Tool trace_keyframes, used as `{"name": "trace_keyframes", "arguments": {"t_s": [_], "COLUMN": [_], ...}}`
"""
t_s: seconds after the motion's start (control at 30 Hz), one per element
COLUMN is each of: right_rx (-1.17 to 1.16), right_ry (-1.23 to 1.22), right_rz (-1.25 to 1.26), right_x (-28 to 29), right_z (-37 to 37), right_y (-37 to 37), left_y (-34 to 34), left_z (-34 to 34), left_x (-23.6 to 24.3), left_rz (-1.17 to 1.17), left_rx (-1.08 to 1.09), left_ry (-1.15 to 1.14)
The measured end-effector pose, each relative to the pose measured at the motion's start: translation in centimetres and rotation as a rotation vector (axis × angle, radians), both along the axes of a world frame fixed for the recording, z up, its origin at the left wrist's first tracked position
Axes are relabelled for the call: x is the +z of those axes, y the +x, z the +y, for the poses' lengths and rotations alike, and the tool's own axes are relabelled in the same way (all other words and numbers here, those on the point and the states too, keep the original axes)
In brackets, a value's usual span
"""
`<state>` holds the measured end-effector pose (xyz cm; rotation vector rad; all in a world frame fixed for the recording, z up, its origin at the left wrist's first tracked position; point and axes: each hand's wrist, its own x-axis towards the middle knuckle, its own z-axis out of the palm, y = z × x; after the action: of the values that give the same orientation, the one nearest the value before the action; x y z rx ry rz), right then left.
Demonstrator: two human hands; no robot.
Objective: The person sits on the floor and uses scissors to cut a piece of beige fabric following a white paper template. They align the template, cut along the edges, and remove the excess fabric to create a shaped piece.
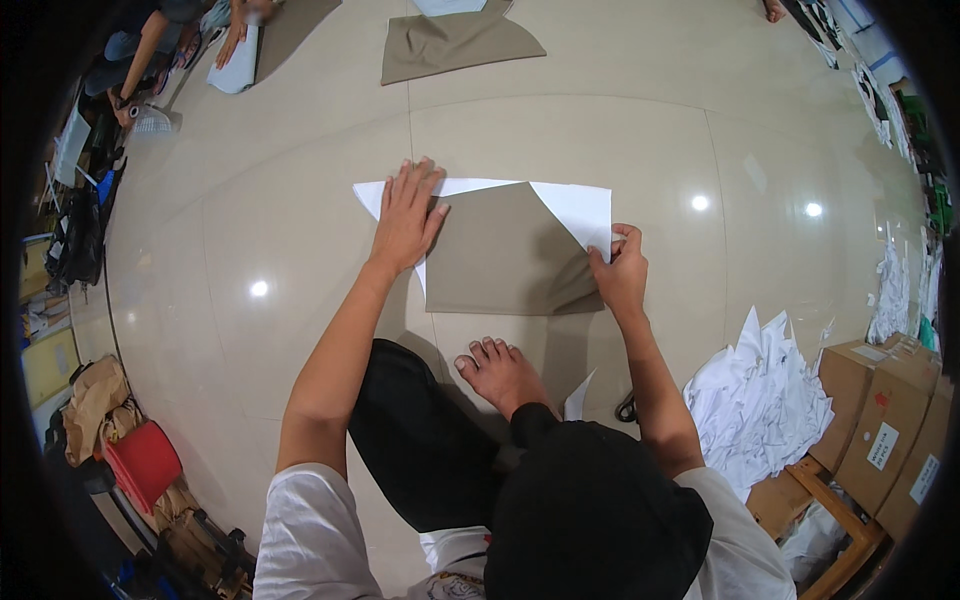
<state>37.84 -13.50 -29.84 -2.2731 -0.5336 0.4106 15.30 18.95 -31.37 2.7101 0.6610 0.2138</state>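
Note:
A brownish-grey fabric piece (pixel 500 250) with a slanted upper right edge lies on the tiled floor in front of me. White sheet material (pixel 575 212), paper or cloth, shows from under it along the top and at both upper corners. My left hand (pixel 407 218) lies flat with fingers stretched over the upper left corner, pressing on the white and the brown. At the right edge, my right hand (pixel 620 268) pinches the white sheet's side beside the fabric, thumb on top. The fabric's lower right part is slightly rippled.
Another brown fabric piece (pixel 460 45) lies farther ahead. At far left a co-worker's hand (pixel 232 42) touches folded cloth. A heap of white cloth (pixel 760 400) and cardboard boxes (pixel 880 420) stand at right. My bare foot (pixel 505 375) is just below the fabric; black scissors handles (pixel 627 407) lie nearby.

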Motion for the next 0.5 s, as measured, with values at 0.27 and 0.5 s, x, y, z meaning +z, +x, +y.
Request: {"name": "trace_keyframes", "arguments": {"t_s": [0.27, 0.5], "right_rx": [0.034, 0.221], "right_ry": [0.026, -0.033], "right_rz": [0.086, 0.189], "right_x": [0.7, 1.8], "right_z": [-0.8, -3.0], "right_y": [-0.4, -1.4], "left_y": [-0.8, -1.6], "left_z": [-1.2, -0.1], "left_x": [-1.1, -0.9], "left_rz": [0.234, 0.238], "left_rx": [-0.003, -0.008], "left_ry": [0.087, 0.1]}}
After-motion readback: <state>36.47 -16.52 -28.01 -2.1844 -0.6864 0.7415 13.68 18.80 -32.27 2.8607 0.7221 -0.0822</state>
